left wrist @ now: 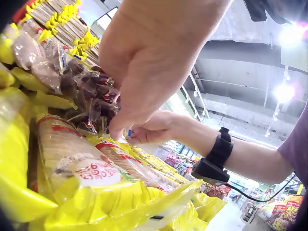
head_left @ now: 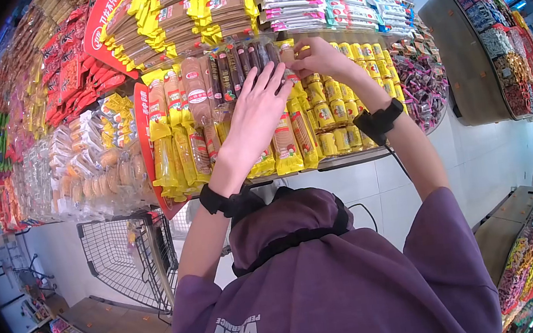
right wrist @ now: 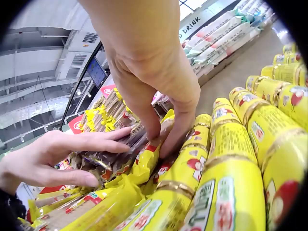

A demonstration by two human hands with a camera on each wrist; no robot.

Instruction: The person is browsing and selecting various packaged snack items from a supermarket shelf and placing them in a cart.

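Bright overhead light where I'm standing; ceiling lamps (left wrist: 284, 93) flare white in the left wrist view. Shine on the yellow packets (left wrist: 86, 166), soft shadow along the right hand (right wrist: 153, 72). Head view: fisheye bend, black corners. Far shelf (head_left: 507, 60) looks soft, probably lens blur.

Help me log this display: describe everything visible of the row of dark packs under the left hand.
The row of dark packs shows slim, dark brown contents in what looks like clear, glossy film, some with pale-gold lettering. The packs sit side by side, lengthwise front to back, with tan packs on their left. The left hand lies over them with straight fingers, hiding part of the row; whether any is open can't be told.
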